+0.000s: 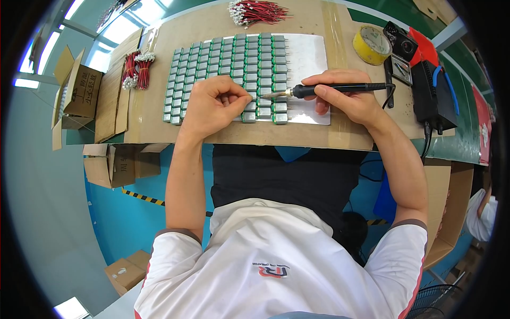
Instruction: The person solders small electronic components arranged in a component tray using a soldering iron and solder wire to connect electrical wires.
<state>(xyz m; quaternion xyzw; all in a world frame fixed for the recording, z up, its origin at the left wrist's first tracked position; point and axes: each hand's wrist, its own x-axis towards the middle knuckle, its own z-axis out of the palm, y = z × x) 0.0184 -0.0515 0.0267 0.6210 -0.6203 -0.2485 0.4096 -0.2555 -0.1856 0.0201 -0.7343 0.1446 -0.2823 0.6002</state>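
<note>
Black, pen-shaped soldering iron (341, 87) in closed right hand (355, 102), metal tip (274, 95) at rows of small grey-and-green blocks (237, 63) on flat white sheet (311, 58); beside it, pinched left hand (212, 103), contents hard to tell. Possible left-hand burn from tip slipping.

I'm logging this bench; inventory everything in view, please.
Bench: one, brown top, centre
Sheet: one, white, on bench
Modules: many, grey and green, on sheet
Soldering iron: one, black, tip over modules
Wire bundles: three or more, red, bench far edge and left
Tape roll: one, yellow, bench far right
Corded box: one, black, bench right
Cardboard boxes: several, brown, both sides
Co-worker: one, white top, right edge
Shirt: one, white, bottom
Left hand: one, bare, at modules
Right hand: one, bare, around iron
</note>
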